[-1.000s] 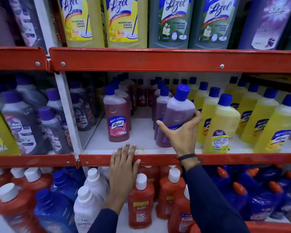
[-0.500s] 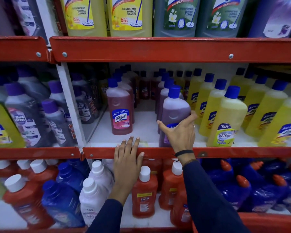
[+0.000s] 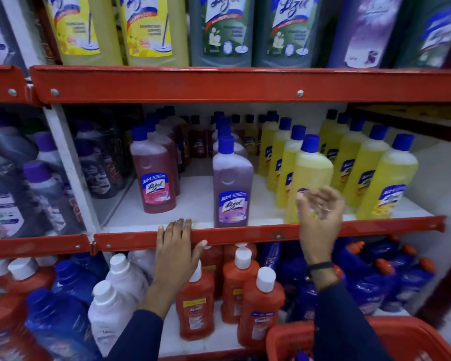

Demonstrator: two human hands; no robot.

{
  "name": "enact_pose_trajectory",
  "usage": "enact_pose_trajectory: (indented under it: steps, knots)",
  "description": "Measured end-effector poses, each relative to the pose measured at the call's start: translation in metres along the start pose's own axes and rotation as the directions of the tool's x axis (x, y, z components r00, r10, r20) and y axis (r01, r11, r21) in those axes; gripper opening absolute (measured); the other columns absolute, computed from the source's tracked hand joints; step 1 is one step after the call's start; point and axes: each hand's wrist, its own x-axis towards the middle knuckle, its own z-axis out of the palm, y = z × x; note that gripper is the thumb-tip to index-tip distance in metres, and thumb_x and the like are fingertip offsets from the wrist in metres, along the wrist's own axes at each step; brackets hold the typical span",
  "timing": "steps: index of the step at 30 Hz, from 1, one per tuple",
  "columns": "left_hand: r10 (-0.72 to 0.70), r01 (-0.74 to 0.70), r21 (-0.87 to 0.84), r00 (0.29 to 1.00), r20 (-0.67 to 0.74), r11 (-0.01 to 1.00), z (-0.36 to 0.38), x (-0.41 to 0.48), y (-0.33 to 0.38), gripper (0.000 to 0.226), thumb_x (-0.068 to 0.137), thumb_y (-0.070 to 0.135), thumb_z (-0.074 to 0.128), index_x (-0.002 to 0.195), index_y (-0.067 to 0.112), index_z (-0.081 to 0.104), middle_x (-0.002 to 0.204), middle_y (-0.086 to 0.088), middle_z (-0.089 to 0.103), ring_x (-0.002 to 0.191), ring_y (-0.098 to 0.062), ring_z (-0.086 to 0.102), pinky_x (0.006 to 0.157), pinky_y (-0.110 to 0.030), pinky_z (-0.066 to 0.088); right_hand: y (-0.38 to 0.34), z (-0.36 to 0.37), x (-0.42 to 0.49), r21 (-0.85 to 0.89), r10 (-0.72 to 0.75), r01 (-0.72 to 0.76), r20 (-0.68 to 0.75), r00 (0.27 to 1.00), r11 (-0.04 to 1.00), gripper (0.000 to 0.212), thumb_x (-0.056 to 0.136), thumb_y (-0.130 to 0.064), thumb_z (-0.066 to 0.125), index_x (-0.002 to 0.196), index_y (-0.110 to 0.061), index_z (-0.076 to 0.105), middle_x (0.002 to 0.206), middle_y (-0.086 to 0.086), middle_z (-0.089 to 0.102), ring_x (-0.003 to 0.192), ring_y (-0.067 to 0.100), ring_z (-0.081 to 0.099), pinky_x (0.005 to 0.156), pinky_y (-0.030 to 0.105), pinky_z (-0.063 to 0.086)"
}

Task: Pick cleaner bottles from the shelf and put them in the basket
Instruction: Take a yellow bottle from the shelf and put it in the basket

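Red shelving packed with cleaner bottles is filling the view, both hands sitting empty at the middle shelf.

Left hand (image 3: 179,246) is lying flat and open on the red shelf rail (image 3: 245,234), left of the purple bottle (image 3: 232,183). Right hand (image 3: 320,217) is hovering right of that bottle, fingers loosely spread, blurred, in front of a yellow bottle (image 3: 313,165). A second ago it was gripping the purple bottle; now that one is standing upright at the shelf edge. The red basket (image 3: 406,332) is sitting below and right of it.

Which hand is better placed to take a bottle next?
Right, probably. The right hand is open and raised beside the yellow bottle; the left hand lies flat on the shelf edge.
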Motion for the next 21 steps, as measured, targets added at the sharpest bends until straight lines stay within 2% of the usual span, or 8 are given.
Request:
enact_pose_trajectory:
  steps: [2,3,6,8,10,14,17,21]
  knots:
    - [0.020,-0.020,-0.008,1.000,0.009,1.000,0.001,0.000,0.018,0.064,0.087,0.049,0.026,0.130,0.007,0.048,0.128,-0.015,0.058,0.121,-0.033,0.050,0.107,-0.052,0.033,0.007,-0.025,0.027,0.048,0.017,-0.012,-0.107,0.994,0.999,0.043,0.077,-0.018,0.074,0.105,-0.030,0.044,0.101,-0.002,0.055,0.095,0.010,0.056,0.095,0.035,0.046]
    - [0.016,-0.016,-0.011,1.000,0.011,1.000,0.002,0.000,0.027,0.063,0.087,0.047,0.027,0.129,0.006,0.048,0.128,-0.016,0.058,0.121,-0.034,0.050,0.107,-0.052,0.033,0.014,-0.033,0.040,0.010,0.032,-0.031,-0.086,0.996,0.999,0.050,0.074,-0.025,0.076,0.111,-0.027,0.042,0.107,0.001,0.052,0.101,0.012,0.054,0.097,0.032,0.044]
    - [-0.023,0.023,-0.009,1.000,0.003,1.000,0.004,-0.001,0.040,0.061,0.086,0.044,0.029,0.129,0.004,0.048,0.126,-0.019,0.058,0.119,-0.037,0.051,0.105,-0.052,0.034,0.041,-0.039,0.065,-0.217,0.141,-0.097,0.195,0.971,0.971,0.094,0.064,-0.031,0.084,0.136,-0.017,0.024,0.133,0.004,0.037,0.125,0.020,0.040,0.093,0.009,0.037]
    - [-0.033,0.033,0.001,0.999,0.005,0.999,0.006,-0.002,0.039,0.062,0.086,0.044,0.030,0.131,0.004,0.046,0.128,-0.019,0.056,0.121,-0.037,0.050,0.106,-0.051,0.034,0.056,-0.036,0.070,-0.276,0.198,-0.103,0.346,0.917,0.956,0.111,0.056,-0.034,0.088,0.139,-0.028,0.015,0.138,0.006,0.036,0.123,0.021,0.045,0.090,0.011,0.043]
    - [-0.033,0.033,-0.001,0.999,0.010,0.999,0.009,-0.002,0.036,0.063,0.086,0.045,0.030,0.133,0.006,0.043,0.131,-0.018,0.054,0.124,-0.036,0.047,0.108,-0.051,0.031,0.062,-0.034,0.068,-0.316,0.186,-0.053,0.409,0.893,0.947,0.112,0.054,-0.029,0.091,0.138,-0.030,0.016,0.132,0.007,0.045,0.111,0.021,0.056,0.083,0.015,0.051]
    - [-0.031,0.031,-0.007,0.999,0.030,0.999,0.014,-0.003,0.032,0.067,0.085,0.051,0.033,0.138,0.010,0.037,0.136,-0.015,0.050,0.129,-0.033,0.041,0.111,-0.048,0.024,0.068,-0.030,0.066,-0.382,0.146,-0.010,0.330,0.933,0.924,0.106,0.050,-0.032,0.091,0.131,-0.033,0.022,0.122,0.011,0.056,0.099,0.026,0.064,0.083,0.047,0.057]
    - [-0.014,0.014,-0.018,0.999,0.035,1.000,0.013,-0.003,0.030,0.070,0.084,0.054,0.034,0.139,0.012,0.033,0.136,-0.013,0.049,0.129,-0.032,0.039,0.112,-0.048,0.022,0.060,-0.023,0.070,-0.428,0.089,0.044,0.287,0.954,0.903,0.100,0.051,-0.037,0.089,0.128,-0.031,0.025,0.118,0.012,0.059,0.097,0.030,0.064,0.081,0.049,0.057]
    - [-0.016,0.017,-0.028,0.999,0.043,0.999,0.012,-0.003,0.031,0.071,0.083,0.056,0.033,0.140,0.013,0.031,0.137,-0.012,0.048,0.130,-0.030,0.038,0.113,-0.046,0.016,0.035,-0.017,0.070,-0.548,-0.148,0.223,0.179,0.973,0.806,0.100,0.053,-0.040,0.088,0.130,-0.013,0.031,0.110,0.020,0.062,0.093,0.038,0.063,0.074,0.045,0.053]
